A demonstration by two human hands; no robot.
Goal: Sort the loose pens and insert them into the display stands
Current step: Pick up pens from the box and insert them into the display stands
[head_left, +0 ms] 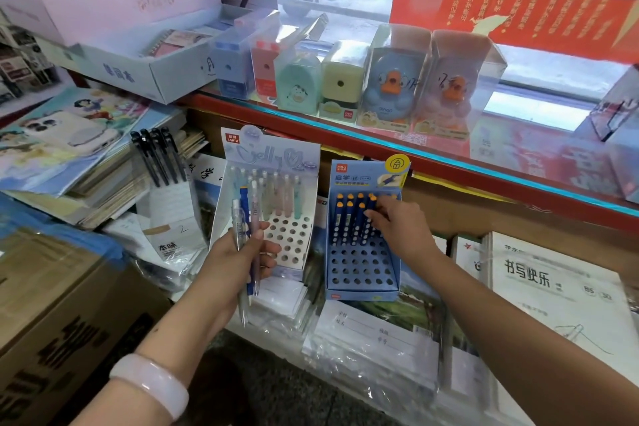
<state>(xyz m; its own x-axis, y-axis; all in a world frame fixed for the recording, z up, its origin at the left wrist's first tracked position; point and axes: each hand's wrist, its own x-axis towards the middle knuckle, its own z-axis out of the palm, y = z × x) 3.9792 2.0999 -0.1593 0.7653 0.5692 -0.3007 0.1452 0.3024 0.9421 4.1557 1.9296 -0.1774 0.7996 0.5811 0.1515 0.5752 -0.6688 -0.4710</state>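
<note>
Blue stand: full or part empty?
Part empty. The blue stand has navy pens only in its back rows, where the right hand reaches; the front rows are open holes.

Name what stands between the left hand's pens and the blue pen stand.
In the head view, the white stand with pastel pens stands between the left hand with its pens and the blue stand.

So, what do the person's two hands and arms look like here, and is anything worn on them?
Both forearms are bare, with no sleeves in view. The left hand has a thick, smooth, pale pinkish-white bangle around its wrist. The right hand shows no bracelet, watch or glove, and I can see no rings on either hand.
</note>
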